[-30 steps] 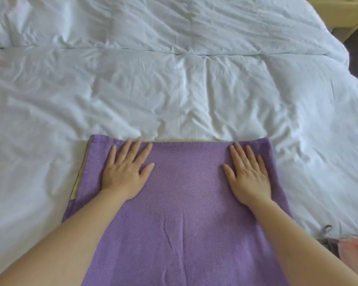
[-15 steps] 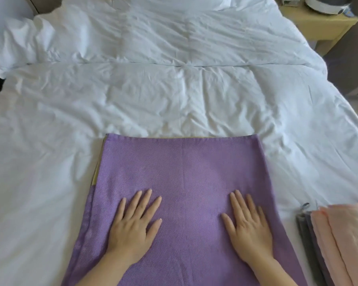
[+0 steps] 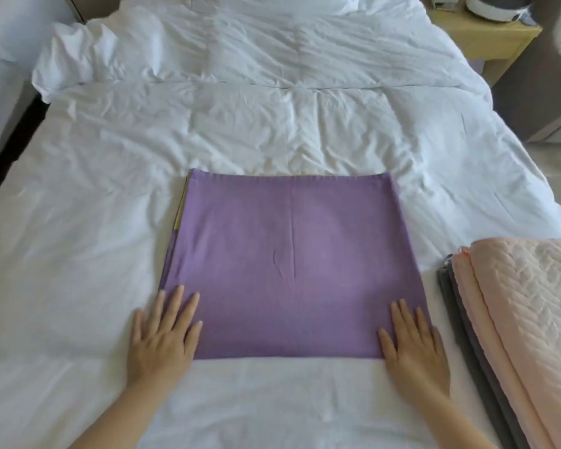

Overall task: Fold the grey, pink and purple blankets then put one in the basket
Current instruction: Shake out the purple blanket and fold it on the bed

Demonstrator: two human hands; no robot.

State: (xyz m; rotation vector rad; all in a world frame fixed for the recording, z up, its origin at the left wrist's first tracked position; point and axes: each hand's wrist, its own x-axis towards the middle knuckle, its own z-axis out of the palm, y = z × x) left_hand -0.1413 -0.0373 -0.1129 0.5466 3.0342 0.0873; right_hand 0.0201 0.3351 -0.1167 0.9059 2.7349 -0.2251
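The purple blanket (image 3: 292, 264) lies folded into a flat rectangle in the middle of the white bed, a yellow layer showing at its left edge. My left hand (image 3: 162, 338) rests flat with straight fingers on the blanket's near left corner. My right hand (image 3: 413, 348) lies flat on the near right corner. To the right, the folded pink quilted blanket (image 3: 525, 312) sits on top of the folded grey blanket (image 3: 457, 315), of which only a dark edge shows. No basket is in view.
The white duvet (image 3: 272, 124) covers the whole bed, with pillows at the far end. A yellow nightstand (image 3: 486, 37) carrying a white appliance stands at the top right. A grey chair (image 3: 544, 79) is beside the bed on the right.
Both hands slid flat along the purple blanket from its far edge toward me, now at its near corners. The view pulled back, revealing the pink and grey stack.
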